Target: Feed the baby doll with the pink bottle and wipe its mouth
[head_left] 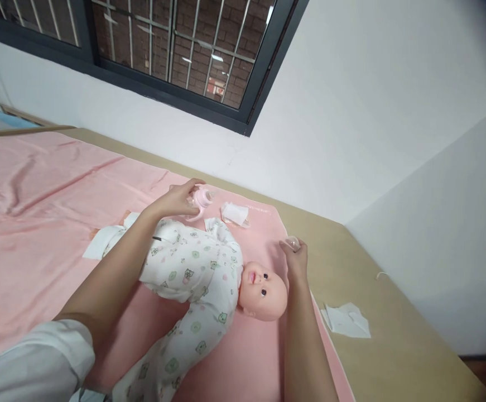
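Observation:
My left hand (pixel 178 200) is closed round a clear baby bottle (pixel 202 197) with a pink collar and handle, beyond the doll's body. Between the fingers of my right hand (pixel 298 261) is a small clear bottle cap (pixel 293 243), held past the top of the doll's head. A baby doll (pixel 263 290) lies face up below my hands, its head to the right. It wears a white suit (pixel 196 268) printed with small green and pink figures. My left forearm crosses over its legs and hides part of them.
A pink cloth (pixel 243 357) covers most of the tan table (pixel 335 251). Folded white tissue (pixel 235 214) lies near the bottle, and another white tissue (pixel 347 320) rests at the right. A white wall (pixel 351 111) and a barred window (pixel 176 50) stand behind.

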`<state>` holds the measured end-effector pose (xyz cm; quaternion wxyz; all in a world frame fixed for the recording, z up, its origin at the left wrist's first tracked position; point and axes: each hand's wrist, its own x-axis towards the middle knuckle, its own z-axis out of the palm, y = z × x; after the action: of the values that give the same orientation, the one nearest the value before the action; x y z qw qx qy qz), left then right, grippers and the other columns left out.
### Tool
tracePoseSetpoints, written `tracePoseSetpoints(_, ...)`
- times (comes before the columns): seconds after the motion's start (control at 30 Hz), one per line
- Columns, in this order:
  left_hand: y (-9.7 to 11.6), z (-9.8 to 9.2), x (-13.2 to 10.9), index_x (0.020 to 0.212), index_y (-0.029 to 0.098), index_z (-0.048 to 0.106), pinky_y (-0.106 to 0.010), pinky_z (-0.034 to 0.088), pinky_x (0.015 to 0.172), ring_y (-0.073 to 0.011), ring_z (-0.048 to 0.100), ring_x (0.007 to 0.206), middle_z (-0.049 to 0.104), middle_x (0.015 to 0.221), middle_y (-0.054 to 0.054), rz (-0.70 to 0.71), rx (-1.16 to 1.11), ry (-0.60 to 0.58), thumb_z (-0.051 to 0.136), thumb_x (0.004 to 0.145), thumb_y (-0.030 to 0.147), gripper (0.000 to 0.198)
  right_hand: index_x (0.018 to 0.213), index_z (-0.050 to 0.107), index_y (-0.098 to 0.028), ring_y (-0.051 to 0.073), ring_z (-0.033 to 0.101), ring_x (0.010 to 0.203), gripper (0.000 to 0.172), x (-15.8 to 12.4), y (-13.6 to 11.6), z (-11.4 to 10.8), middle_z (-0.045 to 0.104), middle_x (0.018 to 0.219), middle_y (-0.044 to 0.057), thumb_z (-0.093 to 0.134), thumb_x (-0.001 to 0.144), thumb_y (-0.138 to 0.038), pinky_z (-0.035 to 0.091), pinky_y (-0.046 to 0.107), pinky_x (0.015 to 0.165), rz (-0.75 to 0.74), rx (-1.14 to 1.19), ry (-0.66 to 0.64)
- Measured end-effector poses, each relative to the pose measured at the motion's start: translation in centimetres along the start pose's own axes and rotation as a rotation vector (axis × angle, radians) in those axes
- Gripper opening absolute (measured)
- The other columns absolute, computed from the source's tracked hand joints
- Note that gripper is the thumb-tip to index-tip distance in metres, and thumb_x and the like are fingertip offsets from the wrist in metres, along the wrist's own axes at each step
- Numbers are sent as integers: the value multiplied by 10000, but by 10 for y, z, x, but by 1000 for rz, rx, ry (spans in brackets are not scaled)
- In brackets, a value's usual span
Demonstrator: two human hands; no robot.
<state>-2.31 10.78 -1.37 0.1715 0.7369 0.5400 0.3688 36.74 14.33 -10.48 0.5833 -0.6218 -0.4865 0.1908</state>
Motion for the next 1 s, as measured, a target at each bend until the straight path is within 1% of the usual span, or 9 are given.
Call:
tracePoseSetpoints(0.1,26,5,-7,1336,237,437,-374,372,936,-304,526,1073,618,1140,-63,147,98,-96,624,613,242,747,1096,495,-171,175,603,888,652,-8,-42,1,617,1001,56,766,547,-396,478,377,884,19,177,-127)
tracePoseSetpoints(0.2,44,12,-14,1348,256,425,-364,367,896,-305,500,1033,610,1093,-57,269,150,-200,627,621,249,755,1190,461,-243,173,610,998,685,-32,-91,1,607,1095,37,778,599,-379,452,384,960,-68,342,-301)
tracePoseSetpoints(0.27,55,16,-19,1360,263,407,-340,377,853,-296,490,1003,611,993,-43,315,153,-250,631,643,277,752,1235,448,-289,176,595,1068,641,-54,-121,1,597,1148,34,751,675,-368,439,388,991,-147,352,-448)
tracePoseSetpoints(0.37,68,19,-27,1378,240,373,-337,383,837,-285,487,972,603,910,-36,377,161,-265,629,677,326,752,1187,495,-297,183,586,1065,557,-84,-151,1,582,1146,30,750,697,-363,478,372,946,-230,346,-572)
tracePoseSetpoints(0.53,81,18,-33,1369,196,362,-414,306,1004,-242,550,918,618,891,-19,503,171,-235,623,706,311,722,1158,502,-291,190,580,1042,519,-106,-162,9,572,1138,29,749,709,-374,514,370,895,-286,330,-652)
tracePoseSetpoints(0.67,83,17,-34,1380,197,337,-433,203,1116,-223,587,944,622,1092,-44,564,139,-241,598,734,299,704,1170,492,-300,183,573,1061,520,-114,-162,14,569,1153,25,746,720,-364,521,350,892,-303,330,-668)
tracePoseSetpoints(0.73,84,16,-34,1371,205,353,-428,258,1096,-243,575,1025,587,1203,-67,575,132,-232,602,728,297,695,1174,491,-299,183,565,1080,514,-117,-164,15,562,1179,29,737,730,-373,520,345,895,-306,313,-659)
tracePoseSetpoints(0.83,84,14,-35,1364,200,378,-395,395,968,-282,537,1111,577,1231,-90,536,130,-212,615,712,297,700,1207,488,-296,189,554,1103,481,-118,-168,12,559,1205,38,679,781,-413,507,359,920,-323,284,-659)
tracePoseSetpoints(1.0,87,10,-37,1356,226,387,-310,451,802,-225,608,943,621,1163,-58,478,97,-266,623,718,317,687,1255,490,-297,192,540,1134,442,-117,-169,5,536,1275,39,598,847,-430,475,358,956,-321,263,-687)
